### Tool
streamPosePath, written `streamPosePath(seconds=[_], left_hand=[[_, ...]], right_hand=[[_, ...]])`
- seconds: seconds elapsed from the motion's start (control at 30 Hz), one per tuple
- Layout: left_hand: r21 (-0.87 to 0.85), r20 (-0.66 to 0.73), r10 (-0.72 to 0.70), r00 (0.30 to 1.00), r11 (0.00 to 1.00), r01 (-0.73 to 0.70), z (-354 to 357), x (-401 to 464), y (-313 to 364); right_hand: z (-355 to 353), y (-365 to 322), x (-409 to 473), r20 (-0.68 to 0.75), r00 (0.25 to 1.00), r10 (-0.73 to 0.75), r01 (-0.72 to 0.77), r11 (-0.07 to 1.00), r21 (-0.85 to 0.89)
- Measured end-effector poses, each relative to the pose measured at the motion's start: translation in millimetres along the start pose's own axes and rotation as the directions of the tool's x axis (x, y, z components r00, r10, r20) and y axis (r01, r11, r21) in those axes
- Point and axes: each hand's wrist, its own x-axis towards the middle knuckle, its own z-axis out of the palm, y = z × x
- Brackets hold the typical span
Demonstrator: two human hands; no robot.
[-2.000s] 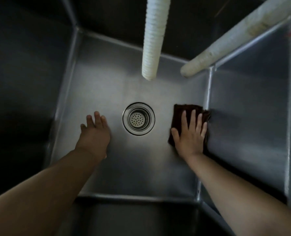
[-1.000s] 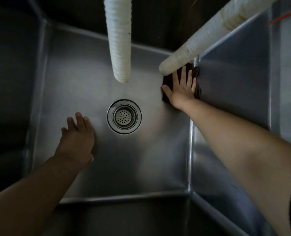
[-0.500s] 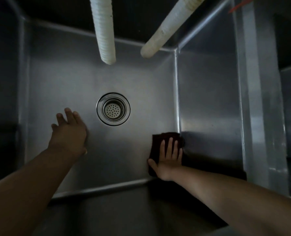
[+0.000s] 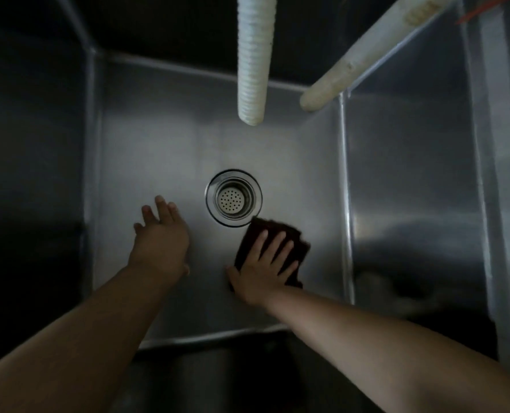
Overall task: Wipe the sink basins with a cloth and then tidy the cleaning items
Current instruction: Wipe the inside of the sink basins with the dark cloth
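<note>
The one head-worn camera looks steeply down, from close above, into the steel sink basin (image 4: 164, 150).

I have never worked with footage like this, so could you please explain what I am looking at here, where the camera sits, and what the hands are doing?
There is no machine here: a person wears one wide-angle camera on the head, so the single picture looks down over both bare arms into a steel sink basin. In the middle of its floor is a round drain strainer. The right hand lies flat, fingers spread, pressing a dark cloth onto the floor just below and right of the drain; the cloth's far corner reaches the strainer's rim. The left hand is open and holds nothing, resting on or just above the floor to the left of the drain; I cannot tell which. Two pale pipes hang in from above: a ribbed hose and a smooth, stained tube. No other cleaning items are visible.
</note>
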Motion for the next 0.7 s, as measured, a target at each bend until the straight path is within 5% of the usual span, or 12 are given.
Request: streamPosePath(seconds=[0.1, 0.23, 0.37, 0.53, 0.7], left_hand=[[0.009, -0.005, -0.001, 1.000, 1.000, 0.001, 1, 2, -1], [0.001, 0.022, -0.007, 1.000, 1.000, 0.007, 1, 4, -2], [-0.002, 0.035, -0.008, 0.999, 1.000, 0.008, 1, 5, -2], [-0.001, 0.082, -0.012, 0.997, 1.000, 0.012, -3, 5, -1], [-0.016, 0.086, -0.030, 0.996, 0.999, 0.032, -4, 6, -1]], right_hand=[[-17, -7, 29, -0.175, 0.925, -0.336, 0.308, 0.936, -0.172], [-39, -16, 48, -0.212, 0.733, -0.646, 0.570, 0.754, -0.326], [-64, -30, 62, -0.331, 0.671, -0.664, 0.563, 0.746, -0.354], [-82, -37, 72, -0.584, 0.630, -0.512, 0.522, 0.836, -0.170], [-71, -58, 78, -0.362, 0.746, -0.559, 0.405, 0.813, -0.419]])
